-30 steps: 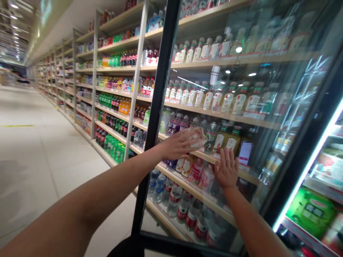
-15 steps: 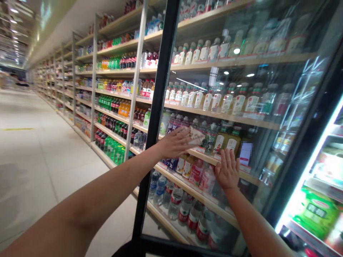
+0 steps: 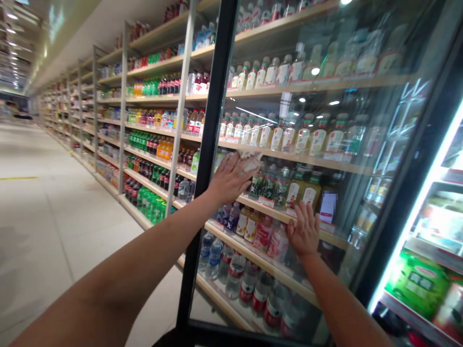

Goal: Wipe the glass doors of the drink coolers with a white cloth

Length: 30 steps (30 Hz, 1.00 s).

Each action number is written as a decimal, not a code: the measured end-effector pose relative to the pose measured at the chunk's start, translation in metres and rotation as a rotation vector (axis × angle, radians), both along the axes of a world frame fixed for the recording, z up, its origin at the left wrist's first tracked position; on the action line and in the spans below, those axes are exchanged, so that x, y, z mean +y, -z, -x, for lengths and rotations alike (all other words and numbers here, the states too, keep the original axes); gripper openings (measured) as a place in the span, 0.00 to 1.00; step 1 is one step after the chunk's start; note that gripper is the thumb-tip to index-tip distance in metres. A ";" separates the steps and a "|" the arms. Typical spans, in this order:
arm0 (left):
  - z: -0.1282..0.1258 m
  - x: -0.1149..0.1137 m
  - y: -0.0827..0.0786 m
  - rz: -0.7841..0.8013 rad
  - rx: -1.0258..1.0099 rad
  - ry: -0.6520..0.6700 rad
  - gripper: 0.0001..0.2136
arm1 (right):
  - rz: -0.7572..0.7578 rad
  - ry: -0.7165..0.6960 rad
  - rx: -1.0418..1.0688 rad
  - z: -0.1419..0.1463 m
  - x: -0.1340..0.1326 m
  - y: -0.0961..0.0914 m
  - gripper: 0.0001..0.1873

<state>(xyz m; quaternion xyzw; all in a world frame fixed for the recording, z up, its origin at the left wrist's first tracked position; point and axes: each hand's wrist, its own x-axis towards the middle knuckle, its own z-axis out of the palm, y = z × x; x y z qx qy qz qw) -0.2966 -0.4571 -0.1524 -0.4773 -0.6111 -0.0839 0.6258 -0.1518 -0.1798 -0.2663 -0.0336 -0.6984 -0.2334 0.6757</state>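
My left hand (image 3: 231,176) lies spread over a crumpled white cloth (image 3: 251,161), holding it under the fingers against the glass door (image 3: 325,178). Whether it is cloth or paper is hard to tell. My left arm crosses in front of the door's black frame (image 3: 213,115). Lower and to the right, my right hand (image 3: 305,229) is open, its fingers stretched upward and its palm facing the glass. Nothing shows in it. Bottled drinks (image 3: 271,185) on the shelves appear through the pane behind both hands.
Long drink shelves (image 3: 148,127) run away on the left beside a pale tiled floor (image 3: 39,217). A lit cooler with a green pack (image 3: 415,284) is at the right edge. Ceiling lights and a phone-like shape (image 3: 328,207) appear on the glass.
My left hand has moved up and a little to the left across the glass with the white cloth. The right hand keeps about the same place. The view has shifted slightly.
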 end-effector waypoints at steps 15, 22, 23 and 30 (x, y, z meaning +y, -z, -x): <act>-0.001 0.004 0.013 0.291 0.145 0.063 0.25 | -0.020 -0.010 0.005 -0.001 0.000 0.000 0.29; 0.004 -0.001 -0.006 0.101 0.087 0.000 0.25 | -0.022 -0.027 0.000 -0.001 0.000 0.000 0.28; 0.002 0.001 -0.006 0.037 0.030 -0.016 0.26 | -0.022 -0.029 0.002 -0.002 -0.001 -0.001 0.28; 0.001 0.003 0.006 0.513 0.279 0.051 0.23 | 0.017 -0.056 -0.010 -0.003 -0.001 0.001 0.30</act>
